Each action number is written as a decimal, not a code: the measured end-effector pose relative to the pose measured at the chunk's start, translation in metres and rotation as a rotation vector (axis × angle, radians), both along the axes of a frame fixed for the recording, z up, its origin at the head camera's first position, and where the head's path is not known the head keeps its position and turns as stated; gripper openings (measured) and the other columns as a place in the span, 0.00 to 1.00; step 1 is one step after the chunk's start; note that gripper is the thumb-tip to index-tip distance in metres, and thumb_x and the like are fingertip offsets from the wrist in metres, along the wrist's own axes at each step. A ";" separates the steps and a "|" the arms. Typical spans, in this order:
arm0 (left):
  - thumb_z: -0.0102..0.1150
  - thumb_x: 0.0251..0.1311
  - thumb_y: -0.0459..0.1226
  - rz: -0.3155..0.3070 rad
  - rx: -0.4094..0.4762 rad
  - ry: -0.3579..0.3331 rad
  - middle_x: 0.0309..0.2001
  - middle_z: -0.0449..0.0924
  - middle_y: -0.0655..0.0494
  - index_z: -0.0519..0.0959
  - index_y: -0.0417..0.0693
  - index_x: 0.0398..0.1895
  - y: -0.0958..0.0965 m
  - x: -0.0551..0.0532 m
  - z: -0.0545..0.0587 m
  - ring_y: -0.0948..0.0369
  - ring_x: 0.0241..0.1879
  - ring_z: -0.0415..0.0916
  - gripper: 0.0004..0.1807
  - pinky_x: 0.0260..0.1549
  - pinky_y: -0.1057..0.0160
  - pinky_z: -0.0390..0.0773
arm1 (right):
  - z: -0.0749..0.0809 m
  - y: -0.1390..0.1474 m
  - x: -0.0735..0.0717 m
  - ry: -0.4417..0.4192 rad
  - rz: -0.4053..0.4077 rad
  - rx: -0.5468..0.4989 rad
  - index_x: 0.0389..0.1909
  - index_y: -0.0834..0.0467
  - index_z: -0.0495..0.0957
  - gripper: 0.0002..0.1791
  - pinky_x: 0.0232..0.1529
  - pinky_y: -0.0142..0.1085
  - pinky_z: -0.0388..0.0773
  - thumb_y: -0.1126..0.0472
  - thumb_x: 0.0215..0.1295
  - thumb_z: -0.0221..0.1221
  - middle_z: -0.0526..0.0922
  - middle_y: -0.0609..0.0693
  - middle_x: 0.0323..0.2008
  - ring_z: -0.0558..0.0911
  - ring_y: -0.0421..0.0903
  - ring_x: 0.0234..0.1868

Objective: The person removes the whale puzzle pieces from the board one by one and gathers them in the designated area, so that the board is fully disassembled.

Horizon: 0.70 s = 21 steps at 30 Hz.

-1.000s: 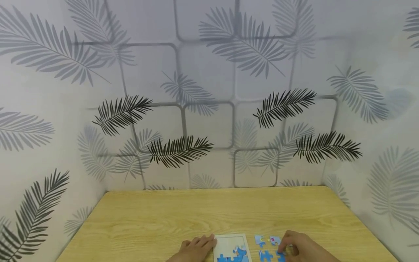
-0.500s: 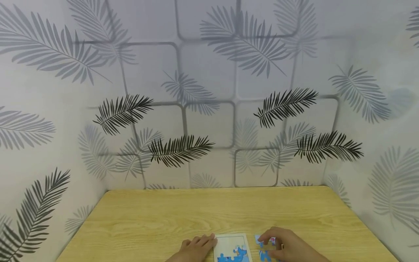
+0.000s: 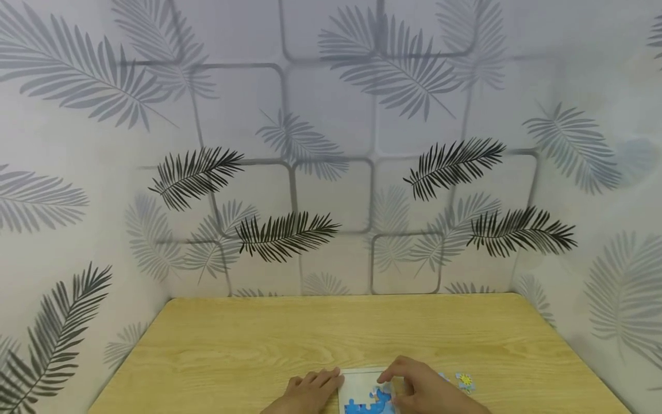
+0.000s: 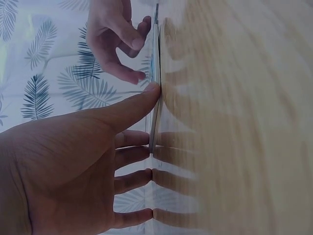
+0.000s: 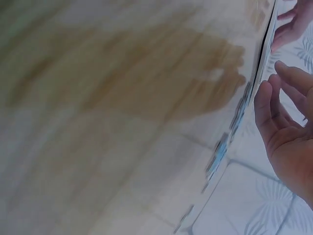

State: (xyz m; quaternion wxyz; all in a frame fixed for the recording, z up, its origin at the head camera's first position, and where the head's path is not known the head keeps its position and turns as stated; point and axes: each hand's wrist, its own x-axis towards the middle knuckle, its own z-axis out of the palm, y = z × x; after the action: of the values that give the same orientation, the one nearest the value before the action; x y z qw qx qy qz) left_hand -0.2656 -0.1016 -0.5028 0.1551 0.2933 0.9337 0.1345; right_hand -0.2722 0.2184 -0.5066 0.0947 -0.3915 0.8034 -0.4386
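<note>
Right hand (image 3: 426, 388) is held over the right edge of the jigsaw board (image 3: 362, 382), its thumb and forefinger bent but parted, with no piece seen between them. Left hand (image 3: 305, 394) is rested at the board's left edge, fingertips spread on the desk (image 3: 248, 345) and thumb set against the board. On the board's lower part, joined blue pieces (image 3: 363, 409) are shown; above them pale backing is seen. Beyond the right hand, a loose piece with a yellow flower (image 3: 465, 380) is seen on the desk; another piece (image 3: 443, 376) is mostly hidden. Joined pieces could be dislodged if brushed by the right fingertips; the board could be skewed if it were pushed sideways and the left thumb slipped.
</note>
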 end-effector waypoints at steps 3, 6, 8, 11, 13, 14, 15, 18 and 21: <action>0.60 0.64 0.67 0.010 -0.009 -0.004 0.80 0.60 0.62 0.64 0.61 0.80 0.003 0.006 0.011 0.52 0.76 0.61 0.45 0.63 0.36 0.67 | -0.024 -0.002 -0.017 -0.019 -0.048 0.103 0.58 0.47 0.84 0.17 0.33 0.31 0.77 0.57 0.69 0.68 0.79 0.43 0.49 0.73 0.32 0.30; 0.61 0.64 0.66 0.015 -0.020 -0.011 0.79 0.60 0.62 0.64 0.60 0.80 0.005 0.008 0.016 0.53 0.76 0.61 0.44 0.64 0.37 0.67 | -0.049 -0.001 -0.034 -0.011 -0.090 0.198 0.55 0.40 0.86 0.17 0.35 0.31 0.76 0.54 0.66 0.71 0.77 0.38 0.45 0.73 0.34 0.33; 0.61 0.64 0.66 0.018 -0.034 -0.016 0.80 0.60 0.62 0.64 0.60 0.80 0.005 0.008 0.018 0.53 0.76 0.61 0.44 0.64 0.37 0.67 | -0.051 -0.003 -0.036 -0.003 -0.101 0.226 0.53 0.40 0.86 0.17 0.34 0.32 0.75 0.55 0.64 0.72 0.77 0.38 0.42 0.72 0.35 0.33; 0.62 0.64 0.66 0.015 -0.047 -0.005 0.80 0.60 0.62 0.63 0.60 0.79 0.006 0.007 0.018 0.54 0.75 0.62 0.45 0.63 0.38 0.68 | -0.033 -0.010 -0.028 -0.014 -0.086 0.217 0.52 0.45 0.87 0.16 0.32 0.32 0.75 0.59 0.63 0.72 0.76 0.40 0.39 0.72 0.36 0.33; 0.62 0.64 0.66 0.016 -0.049 0.000 0.80 0.60 0.62 0.64 0.60 0.79 0.006 0.007 0.018 0.54 0.75 0.62 0.45 0.63 0.38 0.68 | -0.018 -0.014 -0.019 -0.042 -0.062 0.191 0.52 0.47 0.86 0.15 0.32 0.33 0.76 0.61 0.65 0.71 0.76 0.42 0.39 0.74 0.37 0.34; 0.62 0.63 0.67 0.013 -0.045 0.006 0.79 0.61 0.61 0.64 0.59 0.79 0.006 0.008 0.018 0.53 0.75 0.62 0.46 0.62 0.37 0.68 | -0.015 -0.015 -0.017 -0.044 -0.055 0.182 0.52 0.49 0.86 0.15 0.33 0.33 0.77 0.62 0.66 0.70 0.77 0.43 0.39 0.75 0.37 0.34; 0.62 0.63 0.67 0.012 -0.046 0.005 0.79 0.61 0.61 0.64 0.59 0.79 0.006 0.008 0.017 0.53 0.74 0.62 0.46 0.62 0.37 0.68 | -0.012 -0.016 -0.015 -0.049 -0.050 0.175 0.52 0.48 0.85 0.15 0.33 0.32 0.77 0.62 0.66 0.70 0.76 0.43 0.39 0.75 0.36 0.34; 0.61 0.63 0.67 0.010 -0.039 -0.001 0.79 0.61 0.61 0.64 0.59 0.80 0.005 0.007 0.014 0.52 0.75 0.62 0.46 0.62 0.37 0.68 | 0.002 -0.020 -0.003 -0.095 -0.068 0.149 0.52 0.51 0.84 0.14 0.32 0.33 0.77 0.66 0.67 0.69 0.75 0.47 0.39 0.76 0.39 0.32; 0.62 0.62 0.67 0.013 -0.046 0.001 0.80 0.60 0.62 0.63 0.60 0.80 0.005 0.006 0.012 0.53 0.75 0.62 0.46 0.63 0.37 0.68 | 0.014 -0.025 0.005 -0.119 -0.117 0.167 0.49 0.51 0.85 0.15 0.31 0.33 0.75 0.68 0.64 0.69 0.73 0.48 0.39 0.74 0.39 0.31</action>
State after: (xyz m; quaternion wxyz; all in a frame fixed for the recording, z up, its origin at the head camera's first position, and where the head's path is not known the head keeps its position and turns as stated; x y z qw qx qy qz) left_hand -0.2601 -0.0967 -0.4906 0.1605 0.2838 0.9385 0.1139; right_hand -0.2669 0.1937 -0.4931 0.1489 -0.3081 0.8515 -0.3973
